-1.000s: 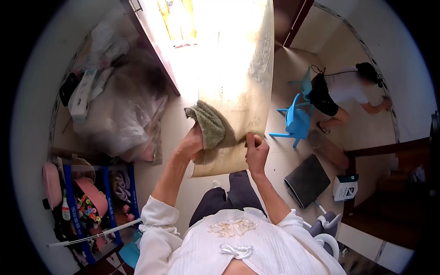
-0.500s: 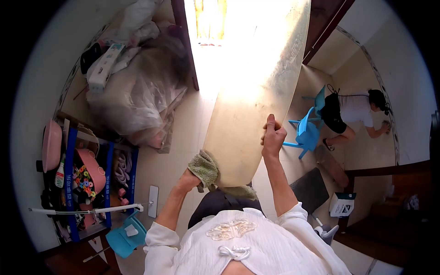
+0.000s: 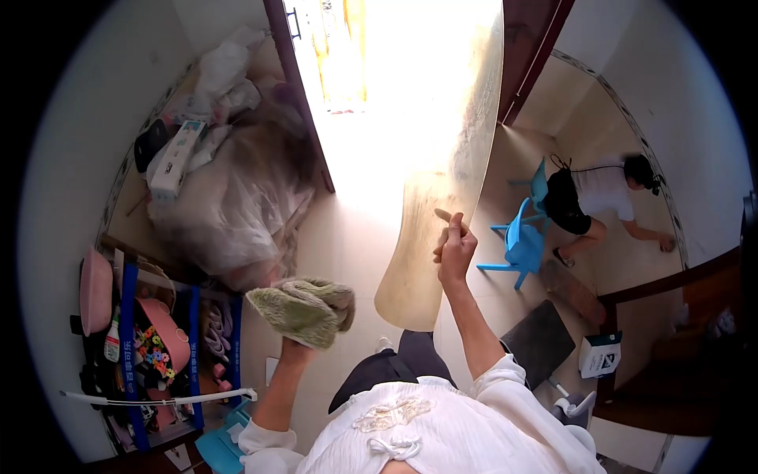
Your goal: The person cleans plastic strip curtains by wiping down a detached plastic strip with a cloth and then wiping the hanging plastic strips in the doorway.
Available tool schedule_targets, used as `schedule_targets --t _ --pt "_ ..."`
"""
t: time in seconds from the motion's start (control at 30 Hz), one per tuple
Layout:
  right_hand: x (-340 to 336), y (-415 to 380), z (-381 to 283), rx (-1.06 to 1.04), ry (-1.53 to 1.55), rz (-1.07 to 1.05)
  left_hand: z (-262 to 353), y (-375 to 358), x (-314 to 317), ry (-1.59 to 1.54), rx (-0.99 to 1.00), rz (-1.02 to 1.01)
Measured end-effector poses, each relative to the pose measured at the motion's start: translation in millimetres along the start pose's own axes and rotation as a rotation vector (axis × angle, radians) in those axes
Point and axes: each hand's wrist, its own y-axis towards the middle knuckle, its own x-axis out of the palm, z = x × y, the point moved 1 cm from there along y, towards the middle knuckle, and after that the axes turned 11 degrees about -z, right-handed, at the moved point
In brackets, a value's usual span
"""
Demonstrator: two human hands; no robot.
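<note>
A long, translucent, yellowish sheet (image 3: 410, 272) hangs in front of me, stretching up toward a bright doorway, its lower end curved. My right hand (image 3: 455, 246) is closed on the sheet near its right edge, thumb and index finger showing. To the left, apart from the sheet, my left hand (image 3: 296, 350) holds a green fuzzy cloth (image 3: 304, 310), which covers most of its fingers.
Plastic-wrapped bundles (image 3: 237, 189) lie at left above a rack of pink basins (image 3: 166, 336). At right are blue chairs (image 3: 523, 245), a dark mat (image 3: 539, 344), a white box (image 3: 600, 355) and another person (image 3: 596, 189) touching the wall.
My left hand and the cloth have moved left, off the sheet. The lower end of the sheet now looks narrower and turned. My right hand has shifted slightly left and stays on it.
</note>
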Motion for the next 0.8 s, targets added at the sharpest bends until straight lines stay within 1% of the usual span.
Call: schedule_targets --t 0.03,0.07,0.1,0.13,0.17,0.2,0.23,0.27,0.3,0.33,0.37,0.4,0.47,0.5,0.53,0.57,0.6,0.63,0.67,0.7,0.73,0.8 --pt "2 -2 -3 0.019 -0.013 -0.016 23 8 26 0.345 0.183 -0.175" --pt "-1 -4 -1 0.012 -0.011 -0.016 38 17 51 0.704 0.417 -0.315" --pt "-3 -5 0 0.010 0.099 -0.132 49 32 80 0.741 0.501 -0.395" --pt "-6 -4 0 0.004 0.206 -0.245 56 51 111 0.579 0.474 -0.410" --pt "2 -2 1 0.012 0.330 -0.228 63 70 139 0.416 0.445 -0.430" --pt "9 -2 1 0.020 0.452 -0.206 64 96 160 0.702 0.575 -0.259" --pt "-4 -5 2 0.089 0.330 -0.268 79 124 168 0.824 0.643 -0.292" --pt "-10 -7 3 0.073 0.323 -0.249 94 152 175 0.939 0.718 -0.319" --pt "-11 -11 7 0.089 0.400 -0.222 88 182 185 0.818 0.715 -0.224" --pt "-12 -16 12 0.117 0.476 -0.195 72 215 191 0.686 0.653 -0.276" --pt "-6 -22 -7 0.109 0.409 -0.174 100 248 189 1.294 0.563 -0.550" --pt "-4 -20 -14 0.098 0.418 -0.153 111 267 195 0.977 0.691 -0.439" --pt "-25 -13 3 0.118 0.552 -0.147 109 257 203 0.696 0.166 -0.667" --pt "-35 -2 13 0.147 0.676 -0.028 99 232 203 0.706 0.526 -0.607" --pt "-48 2 22 0.136 0.775 -0.080 89 206 203 0.744 0.883 -0.481" --pt "-62 6 32 0.131 0.874 -0.132 55 192 211 0.577 0.658 -0.636" --pt "-65 7 17 0.159 0.796 -0.084 56 171 203 0.593 0.828 -0.694" --pt "-65 9 7 0.173 0.757 -0.125 50 149 203 0.618 0.815 -0.635" --pt "-65 11 1 0.189 0.715 -0.169 31 128 205 0.540 0.659 -0.622" --pt "-64 12 0 0.138 0.457 -0.198 33 127 201 0.539 0.644 -0.631" --pt "-59 15 -4 0.184 0.512 -0.186 38 130 194 0.130 0.230 -0.836" --pt "-58 17 6 0.284 0.778 -0.221 18 151 191 -0.121 -0.113 -1.098"
